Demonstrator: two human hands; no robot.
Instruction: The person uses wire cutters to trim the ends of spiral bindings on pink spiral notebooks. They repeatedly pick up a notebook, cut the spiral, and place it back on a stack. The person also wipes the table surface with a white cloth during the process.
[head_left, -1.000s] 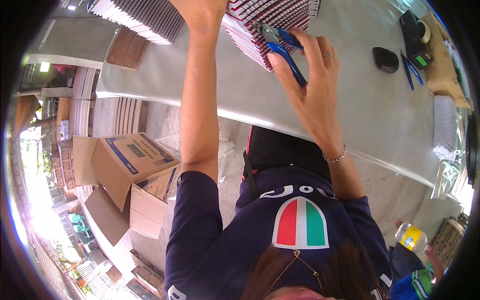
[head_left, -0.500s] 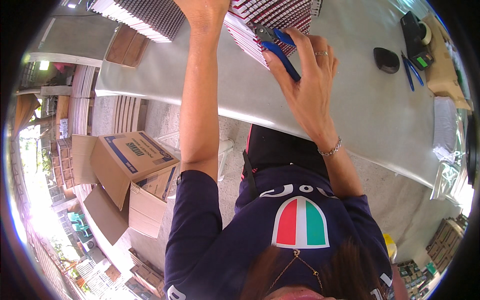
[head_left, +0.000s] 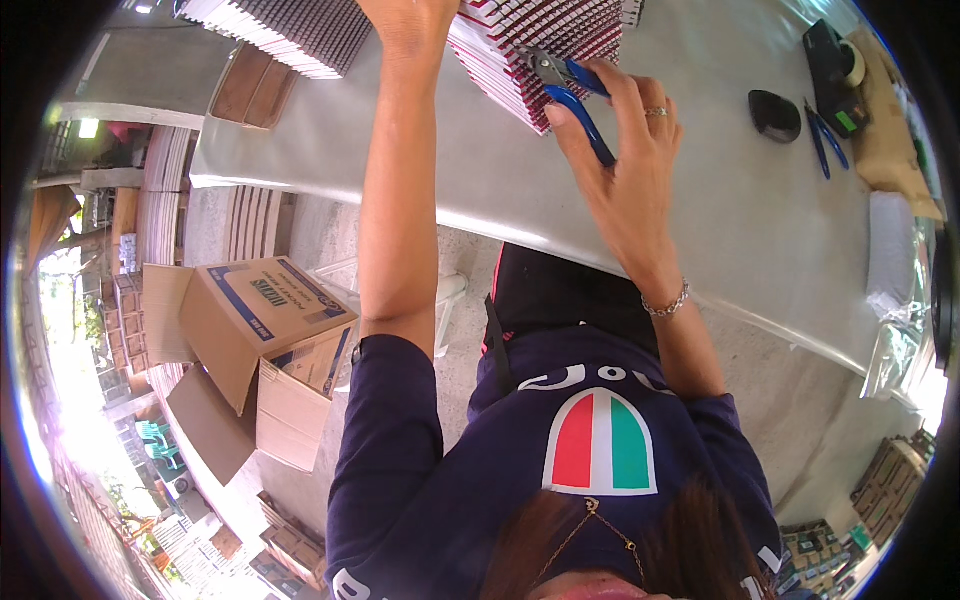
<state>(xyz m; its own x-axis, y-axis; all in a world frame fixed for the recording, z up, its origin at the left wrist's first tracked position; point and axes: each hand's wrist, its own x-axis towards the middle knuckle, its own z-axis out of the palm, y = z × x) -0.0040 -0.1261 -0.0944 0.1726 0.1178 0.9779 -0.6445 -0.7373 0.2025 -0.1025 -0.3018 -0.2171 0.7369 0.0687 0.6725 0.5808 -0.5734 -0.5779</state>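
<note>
Blue-handled side cutters [head_left: 582, 122] are in my right hand [head_left: 640, 160], thumb on one handle and fingers round the other. Their metal jaws lie against the coil bindings of a stack of spiral notebooks [head_left: 497, 78] with white page edges and dark red covers. The handles stand somewhat apart; what lies between the jaws is too small to make out. My left hand [head_left: 410, 22] reaches to the left side of this stack, and its fingers are cut off by the top edge of the view.
Another stack of spiral notebooks [head_left: 300, 35] stands at the far left, beside a brown carton [head_left: 254, 88]. At the right of the grey table [head_left: 740, 220] lie a black mouse-shaped object [head_left: 775, 117], blue-handled pliers [head_left: 825, 140] and a tape roll [head_left: 851, 64]. An open cardboard box [head_left: 265, 310] is left of me.
My right hand and the side cutters have shifted slightly to the right along the bindings. The left hand stays at the stack, almost unmoved.
</note>
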